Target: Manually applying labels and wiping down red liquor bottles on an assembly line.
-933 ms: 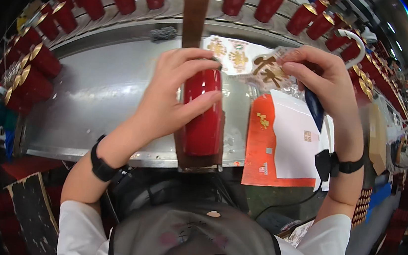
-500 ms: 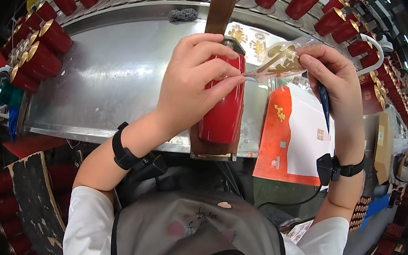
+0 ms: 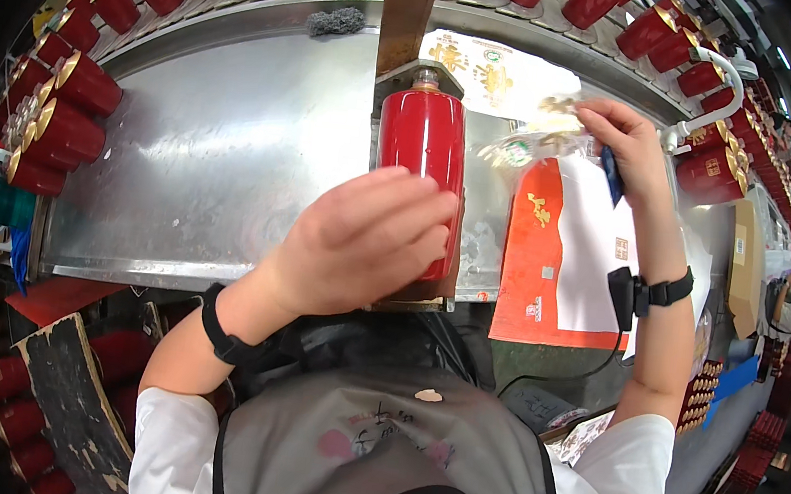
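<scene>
Lowered toward counter's [image 3: 191,177] near edge: left hand [image 3: 365,239], grip unclear. Right hand [image 3: 632,151] pinches film [image 3: 524,149]; red bottle [image 3: 424,134], probably slippery, suits mid-body hold.

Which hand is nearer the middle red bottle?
Left. The left hand is across the lower part of the red bottle, contact unclear; the right hand is apart, off to its right, pinching clear film.
</scene>
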`<state>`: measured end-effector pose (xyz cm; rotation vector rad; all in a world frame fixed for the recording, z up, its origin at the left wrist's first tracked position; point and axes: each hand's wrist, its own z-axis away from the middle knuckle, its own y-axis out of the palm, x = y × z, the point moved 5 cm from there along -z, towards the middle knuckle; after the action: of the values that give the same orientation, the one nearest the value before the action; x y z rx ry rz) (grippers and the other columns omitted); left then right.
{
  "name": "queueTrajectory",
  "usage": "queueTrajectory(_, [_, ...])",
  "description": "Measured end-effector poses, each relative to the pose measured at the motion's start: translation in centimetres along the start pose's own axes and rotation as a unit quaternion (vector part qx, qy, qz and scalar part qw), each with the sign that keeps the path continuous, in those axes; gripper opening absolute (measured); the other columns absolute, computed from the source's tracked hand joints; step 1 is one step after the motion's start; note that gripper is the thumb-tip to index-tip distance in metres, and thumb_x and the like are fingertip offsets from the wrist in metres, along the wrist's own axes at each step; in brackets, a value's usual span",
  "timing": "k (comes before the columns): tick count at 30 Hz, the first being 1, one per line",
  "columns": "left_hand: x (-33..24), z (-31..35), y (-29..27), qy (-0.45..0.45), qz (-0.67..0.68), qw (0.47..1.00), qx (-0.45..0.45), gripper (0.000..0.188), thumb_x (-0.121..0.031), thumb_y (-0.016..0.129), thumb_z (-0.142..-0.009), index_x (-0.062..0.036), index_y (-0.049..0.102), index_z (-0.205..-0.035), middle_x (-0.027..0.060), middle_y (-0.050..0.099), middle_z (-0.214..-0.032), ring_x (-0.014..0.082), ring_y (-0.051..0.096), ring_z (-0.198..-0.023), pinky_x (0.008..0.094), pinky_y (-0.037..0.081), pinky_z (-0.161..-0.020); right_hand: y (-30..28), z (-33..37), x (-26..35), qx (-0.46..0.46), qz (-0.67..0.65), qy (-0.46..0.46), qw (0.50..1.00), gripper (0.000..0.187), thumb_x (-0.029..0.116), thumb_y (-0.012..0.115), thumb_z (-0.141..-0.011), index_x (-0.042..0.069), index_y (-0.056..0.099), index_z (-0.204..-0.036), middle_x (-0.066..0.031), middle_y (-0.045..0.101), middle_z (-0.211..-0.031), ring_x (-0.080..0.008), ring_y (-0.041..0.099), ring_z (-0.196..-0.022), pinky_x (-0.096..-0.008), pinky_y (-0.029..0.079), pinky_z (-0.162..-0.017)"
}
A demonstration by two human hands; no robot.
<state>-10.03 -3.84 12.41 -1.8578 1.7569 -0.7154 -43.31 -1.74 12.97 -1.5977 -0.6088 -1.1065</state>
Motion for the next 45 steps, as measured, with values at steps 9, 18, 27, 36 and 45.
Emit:
queueTrajectory(9, [2.3,4.4,2.8,-0.386,0.264,0.882,0.061,0.1,-0.032,0.085,-0.069,-0.0022,0.03,-0.147,0.028,0.028,-0.148,0.0467,0.032,-0.135,0.0471,0.032,-0.111,-15.6,-2.7,-23.5,-0.102,0.288,0.15,0.94,0.016,0.018,0.073,-0.077,0.003,0.075,-0.082,-0.005,0.068,-0.067,-0.014,0.063,-0.063,-0.0304,0.048,-0.062])
queueTrajectory(18, [1.4,5.6,5.0,-0.328,0.267,0.9,0.105,0.127,-0.03,0.088,-0.065,-0.0001,0.001,-0.152,0.0321,0.018,-0.153,0.0459,0.026,-0.141,0.047,0.033,-0.113,-8.7,-2.1,-5.9,-0.159,0.412,-0.011,0.897,0.022,0.018,0.069,-0.082,0.006,0.072,-0.1,-0.0131,0.067,-0.078,-0.0245,0.066,-0.069,-0.0325,0.05,-0.067])
queueTrajectory(27, [1.8,5.0,4.2,-0.337,0.277,0.895,0.09,0.13,-0.03,0.089,-0.063,0.0043,0.0,-0.151,0.0318,0.019,-0.153,0.0442,0.029,-0.14,0.045,0.035,-0.112,2.3,2.6,12.7,0.093,0.145,-0.126,0.977,0.016,0.008,0.068,-0.086,-0.002,0.071,-0.097,-0.0055,0.07,-0.088,-0.0093,0.062,-0.079,-0.0251,0.048,-0.073])
queueTrajectory(36, [4.8,5.6,4.3,-0.465,0.494,0.732,0.062,0.116,-0.041,0.079,-0.076,0.0092,0.006,-0.15,0.0314,0.022,-0.152,0.0392,0.021,-0.145,0.0427,0.023,-0.117,12.1,-0.1,9.7,0.258,0.114,-0.093,0.955,0.025,0.012,0.072,-0.086,0.0,0.065,-0.107,0.0044,0.056,-0.068,-0.0024,0.051,-0.066,-0.0206,0.041,-0.06])
queueTrajectory(45, [3.6,5.1,5.8,-0.438,0.449,0.773,0.095,0.116,-0.042,0.078,-0.078,0.0136,0.003,-0.148,0.0336,0.027,-0.148,0.039,0.032,-0.139,0.0417,0.028,-0.114,10.3,2.0,6.6,0.001,0.135,-0.106,0.985,0.064,0.027,0.079,-0.08,0.002,0.052,-0.132,-0.006,0.067,-0.092,-0.0067,0.054,-0.06,-0.0222,0.046,-0.057])
